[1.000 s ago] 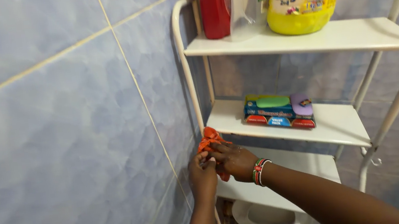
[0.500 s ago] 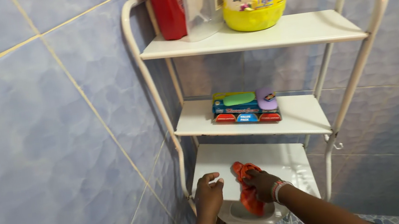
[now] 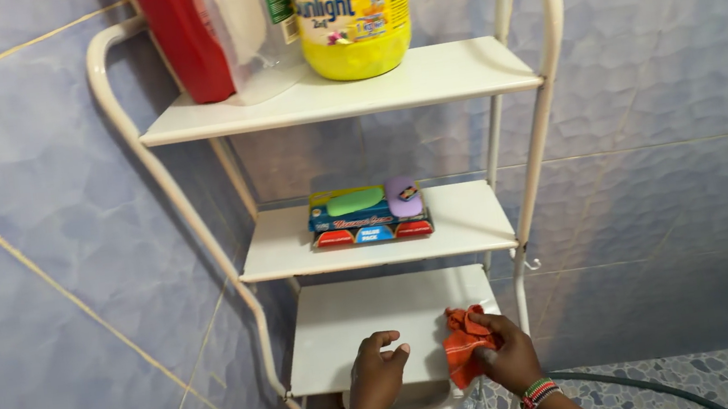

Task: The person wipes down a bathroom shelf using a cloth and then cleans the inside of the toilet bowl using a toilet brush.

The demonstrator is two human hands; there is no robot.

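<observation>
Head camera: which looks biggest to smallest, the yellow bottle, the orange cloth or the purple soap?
1. Yellow bottle, even cut off at the top.
2. Orange cloth, bunched in the right hand; nearer the camera, though.
3. Purple soap, clearly smallest.

Both hands on bottom shelf (image 3: 341, 315); cloth (image 3: 465, 346) right; soap pack (image 3: 369, 214) on shelf above.

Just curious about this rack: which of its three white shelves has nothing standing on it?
The lowest shelf. The top shelf carries bottles, the middle shelf a pack of soaps; the lowest has only the left hand and the orange cloth at its front edge.
</observation>
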